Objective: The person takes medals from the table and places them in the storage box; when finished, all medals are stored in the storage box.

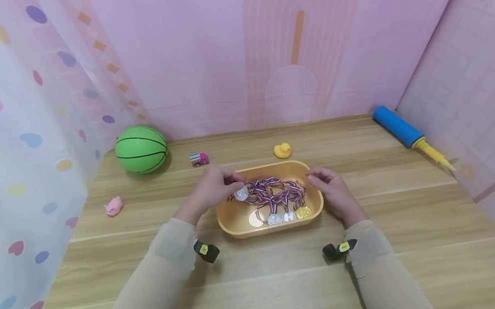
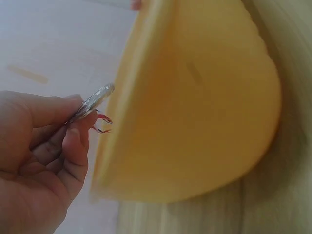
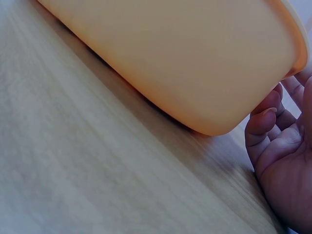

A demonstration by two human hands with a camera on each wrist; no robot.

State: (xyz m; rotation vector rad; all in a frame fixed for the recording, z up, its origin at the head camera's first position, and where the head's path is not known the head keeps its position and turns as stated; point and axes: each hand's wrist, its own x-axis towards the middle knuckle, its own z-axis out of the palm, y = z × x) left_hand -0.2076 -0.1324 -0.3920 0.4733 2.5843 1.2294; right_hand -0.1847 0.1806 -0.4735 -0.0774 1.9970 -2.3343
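Between thumb and fingers, my left hand (image 1: 214, 187) pinches a silver medal (image 1: 241, 193) over the left end of a yellow-orange plastic basin (image 1: 273, 230). In the left wrist view that medal (image 2: 92, 103) is seen nearly edge-on, with a bit of striped ribbon (image 2: 102, 124) trailing by the basin's rim. My right hand (image 1: 335, 193) holds the basin's right rim, its fingers under the lip in the right wrist view. Tangled red, white and blue ribbons (image 1: 273, 187) fill the basin's middle. Along its front side lie silver medals (image 1: 274, 219) and a gold medal (image 1: 303, 212).
Behind the basin stand a yellow rubber duck (image 1: 282, 151) and a small pink toy truck (image 1: 199, 159). A green ball (image 1: 141, 149) and a pink toy pig (image 1: 114, 206) are at left. At right lies a blue and yellow pump (image 1: 408, 132). Patterned curtains (image 1: 200, 53) border the wooden table (image 1: 270, 283).
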